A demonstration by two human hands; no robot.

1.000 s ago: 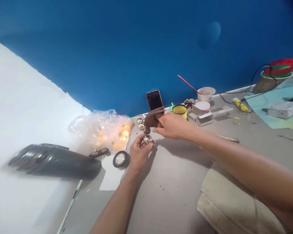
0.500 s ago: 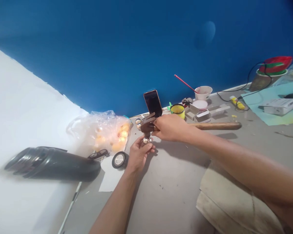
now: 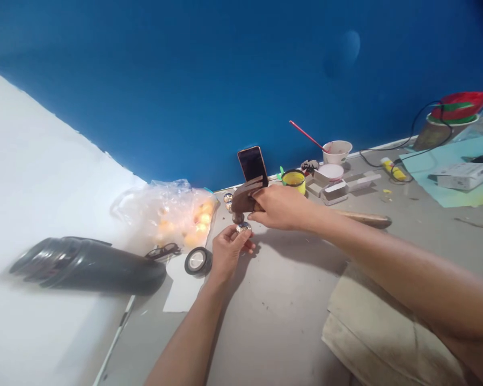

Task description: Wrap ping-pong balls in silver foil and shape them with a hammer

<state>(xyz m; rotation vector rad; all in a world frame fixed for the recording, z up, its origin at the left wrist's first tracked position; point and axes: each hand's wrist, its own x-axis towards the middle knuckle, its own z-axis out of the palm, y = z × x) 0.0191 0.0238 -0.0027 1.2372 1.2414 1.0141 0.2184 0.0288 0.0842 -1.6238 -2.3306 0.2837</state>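
Between the thumb and fingers of my left hand (image 3: 228, 247) sits a small shiny silver ball (image 3: 244, 227), held low over the grey surface. My right hand (image 3: 279, 208) is closed round a claw hammer (image 3: 245, 198), gripping it close to the head. The wooden handle sticks out to the right behind my forearm. The hammer's striking face hangs right at the upper left of the ball; whether they touch I cannot tell. Two more shiny balls (image 3: 228, 201) rest just beyond the hammer head.
A phone (image 3: 252, 163) leans on the blue wall. Left are a bag of orange balls (image 3: 177, 214), glasses (image 3: 163, 251), a tape roll (image 3: 197, 261) and a dark bottle (image 3: 92, 266). Right are a yellow cup (image 3: 294, 181), small boxes (image 3: 335, 193), a white cup (image 3: 337, 152) and cloth (image 3: 370, 327).
The hammer has tilted, its claw end rising and its handle end dropping a little. The ball's top now shows more beside the striking face. My left hand stays nearly in place.
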